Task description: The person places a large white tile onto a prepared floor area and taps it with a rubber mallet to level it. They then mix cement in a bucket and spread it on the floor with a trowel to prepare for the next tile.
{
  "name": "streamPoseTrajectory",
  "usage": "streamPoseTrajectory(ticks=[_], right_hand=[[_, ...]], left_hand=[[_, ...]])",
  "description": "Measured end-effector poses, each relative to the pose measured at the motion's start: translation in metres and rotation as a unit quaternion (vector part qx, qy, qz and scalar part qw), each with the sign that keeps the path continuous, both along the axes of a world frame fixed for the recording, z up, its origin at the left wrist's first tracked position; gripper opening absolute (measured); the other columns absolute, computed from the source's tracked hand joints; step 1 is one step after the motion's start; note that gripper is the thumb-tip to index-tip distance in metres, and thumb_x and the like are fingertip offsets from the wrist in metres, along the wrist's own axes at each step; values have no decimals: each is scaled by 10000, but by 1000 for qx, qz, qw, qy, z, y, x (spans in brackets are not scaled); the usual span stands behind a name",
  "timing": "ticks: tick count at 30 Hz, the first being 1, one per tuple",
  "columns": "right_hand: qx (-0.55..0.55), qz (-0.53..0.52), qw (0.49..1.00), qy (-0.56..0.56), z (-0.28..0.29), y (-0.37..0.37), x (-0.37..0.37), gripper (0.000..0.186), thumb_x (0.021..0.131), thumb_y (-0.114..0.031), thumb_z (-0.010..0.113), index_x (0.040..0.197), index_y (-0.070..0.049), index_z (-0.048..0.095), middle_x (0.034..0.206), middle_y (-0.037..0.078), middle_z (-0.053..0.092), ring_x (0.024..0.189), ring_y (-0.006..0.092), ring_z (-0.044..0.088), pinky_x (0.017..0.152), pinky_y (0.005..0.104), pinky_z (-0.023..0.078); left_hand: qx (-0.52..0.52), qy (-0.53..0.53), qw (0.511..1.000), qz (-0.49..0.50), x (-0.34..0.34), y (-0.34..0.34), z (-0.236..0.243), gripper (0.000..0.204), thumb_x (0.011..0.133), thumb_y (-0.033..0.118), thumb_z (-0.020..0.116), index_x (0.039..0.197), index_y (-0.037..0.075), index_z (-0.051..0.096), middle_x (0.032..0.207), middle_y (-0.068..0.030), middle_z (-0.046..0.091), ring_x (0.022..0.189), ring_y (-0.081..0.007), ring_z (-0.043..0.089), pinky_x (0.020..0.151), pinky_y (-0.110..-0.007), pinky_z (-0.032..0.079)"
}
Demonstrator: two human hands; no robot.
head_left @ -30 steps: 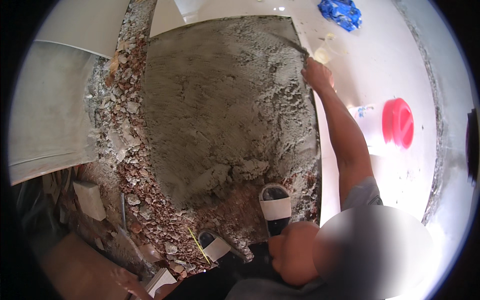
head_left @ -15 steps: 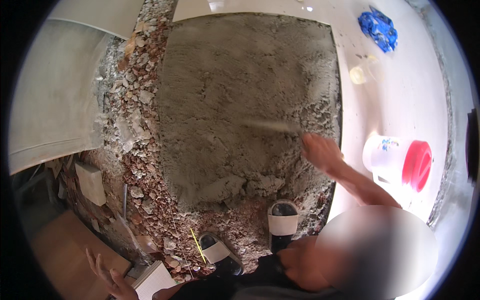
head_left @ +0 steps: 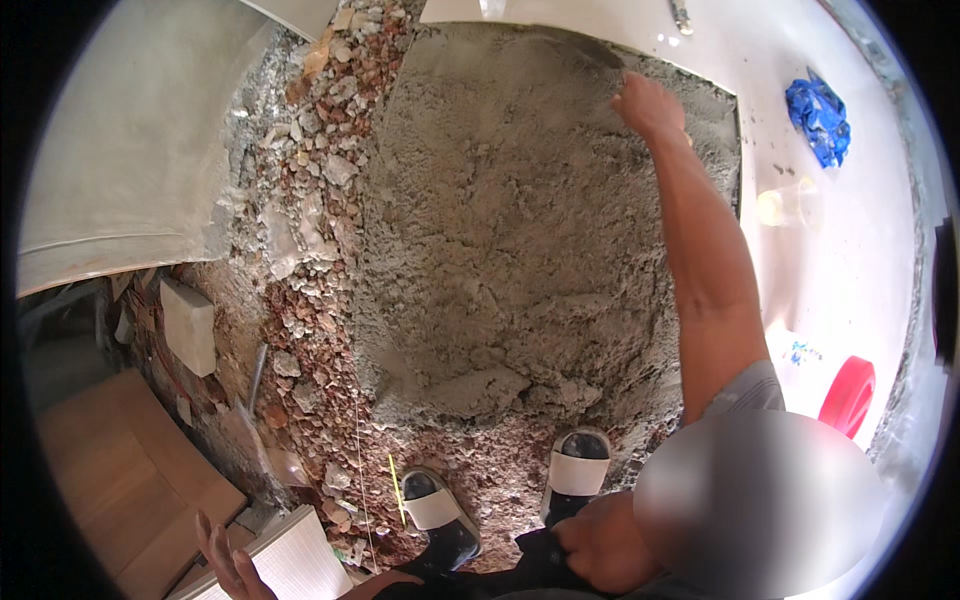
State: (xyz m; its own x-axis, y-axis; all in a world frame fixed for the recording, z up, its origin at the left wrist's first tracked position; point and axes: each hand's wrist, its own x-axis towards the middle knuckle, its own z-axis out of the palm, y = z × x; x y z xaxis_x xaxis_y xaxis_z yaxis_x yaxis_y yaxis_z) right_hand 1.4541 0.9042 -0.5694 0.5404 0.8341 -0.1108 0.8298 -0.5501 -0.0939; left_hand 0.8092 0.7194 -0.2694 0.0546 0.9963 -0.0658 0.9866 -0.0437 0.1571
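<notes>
A bed of wet grey mortar (head_left: 500, 220) fills the middle, rough and lumpy toward the near end, smoother at the far end. My right arm stretches over its right side. At the far right part of the bed, my right hand (head_left: 650, 105) is closed round what looks like a trowel (head_left: 598, 52), its dark blade lying low against the mortar. Most of the handle is hidden by the fingers. My left hand (head_left: 232, 562) is at the lower left, fingers apart and nothing in it, beside a stack of white tiles (head_left: 290, 560).
Broken rubble (head_left: 310, 260) runs along the left of the bed. Pale tiled floor lies right, with a blue crumpled bag (head_left: 820, 120), a clear cup (head_left: 795, 205) and a red-lidded bucket (head_left: 848, 398). A thin string (head_left: 361, 470) crosses the rubble near my sandals (head_left: 578, 465).
My right hand has swept the trowel from the middle right of the mortar to its far end, the arm now extended. The view has shifted a little. My left hand remains low at the left.
</notes>
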Motion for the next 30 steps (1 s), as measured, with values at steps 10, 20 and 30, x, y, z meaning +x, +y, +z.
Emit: streamPoseTrajectory(ticks=[10,20,30], right_hand=[[-218,160,959,85,42,-215,-96,155,888,-162,548,1032,-122,508,725,71,592,632,227,624,562,391,545],[-24,20,999,-34,2,-55,69,279,876,-268,552,1074,-73,530,927,187,657,871,353,652,765,489,521],[-165,139,972,94,35,-257,-81,162,976,-233,443,882,-103,467,613,46,490,452,117,435,334,279,378]], left_hand=[[-42,-27,999,-7,16,9,-9,476,983,360,459,1255,-24,534,1429,-208,414,1279,-359,432,1040,-439,360],[-64,-2,998,-5,4,16,-16,499,977,397,464,1281,7,532,1452,-191,379,1272,-362,432,1025,-447,374],[-91,-94,988,81,7,16,-23,504,976,397,463,1276,-3,536,1443,-188,394,1269,-359,432,1021,-441,377]])
